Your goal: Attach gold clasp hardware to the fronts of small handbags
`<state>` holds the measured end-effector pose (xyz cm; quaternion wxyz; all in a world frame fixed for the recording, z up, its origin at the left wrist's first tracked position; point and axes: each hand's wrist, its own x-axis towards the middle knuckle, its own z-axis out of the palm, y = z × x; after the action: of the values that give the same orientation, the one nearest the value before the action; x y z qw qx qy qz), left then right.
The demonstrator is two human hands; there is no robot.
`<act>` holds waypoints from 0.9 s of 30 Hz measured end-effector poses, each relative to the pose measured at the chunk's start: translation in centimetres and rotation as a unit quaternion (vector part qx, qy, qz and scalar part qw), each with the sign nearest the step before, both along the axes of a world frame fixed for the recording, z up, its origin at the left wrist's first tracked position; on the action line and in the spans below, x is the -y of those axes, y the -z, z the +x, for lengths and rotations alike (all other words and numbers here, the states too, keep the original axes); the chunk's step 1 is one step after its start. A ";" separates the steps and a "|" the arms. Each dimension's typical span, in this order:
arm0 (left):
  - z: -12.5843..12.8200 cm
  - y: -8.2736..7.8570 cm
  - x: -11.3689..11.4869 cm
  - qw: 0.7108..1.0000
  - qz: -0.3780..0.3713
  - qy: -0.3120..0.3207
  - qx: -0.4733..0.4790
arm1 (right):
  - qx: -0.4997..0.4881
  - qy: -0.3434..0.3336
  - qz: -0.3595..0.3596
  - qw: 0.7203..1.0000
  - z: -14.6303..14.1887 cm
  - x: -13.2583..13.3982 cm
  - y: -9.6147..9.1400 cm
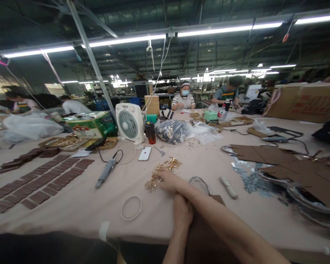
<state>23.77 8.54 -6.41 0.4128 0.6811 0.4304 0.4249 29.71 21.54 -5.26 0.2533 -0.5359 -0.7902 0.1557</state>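
Observation:
My right hand (168,180) reaches forward across the pale table (79,209) into a loose pile of small gold metal fittings (160,172). Its fingers are bent together on the pile's near edge. My left hand (182,212) lies closer to me on a dark brown piece (206,234). The left hand's fingers are tucked under my right forearm and hidden. A thin metal ring (200,182) lies just right of my right wrist.
A white ring (131,208), an electric screwdriver (106,172) and a phone (144,153) lie to the left. Rows of brown patches (41,183) fill the far left. A fan (129,122), a red bottle (151,132) and a bag of fittings (172,131) stand behind. Cardboard sheets (280,159) lie to the right. Two people (184,98) sit opposite.

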 end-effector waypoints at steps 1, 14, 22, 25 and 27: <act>0.1 0.1 0.0 1.000 0.002 -0.012 -0.001 | -0.004 0.040 -0.002 0.999 0.5 -0.3 -0.1; 0.6 -0.2 0.0 0.998 0.044 -0.023 -0.029 | -0.002 0.074 -0.042 0.996 8.8 -2.0 0.1; 0.7 -0.8 0.2 0.998 0.035 -0.025 -0.042 | -0.038 -0.032 -0.043 0.998 11.3 -0.5 -0.6; 0.7 -0.9 0.2 0.998 0.038 -0.026 -0.048 | -0.041 -0.016 -0.028 0.999 11.1 -0.4 -0.8; 0.8 -0.9 0.2 0.998 0.043 -0.027 -0.049 | -0.039 -0.002 -0.004 0.999 10.1 -0.8 -1.1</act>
<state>24.53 8.34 -5.53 0.3502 0.7061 0.4496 0.4202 39.83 22.30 -4.19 0.2813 -0.5288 -0.7803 0.1800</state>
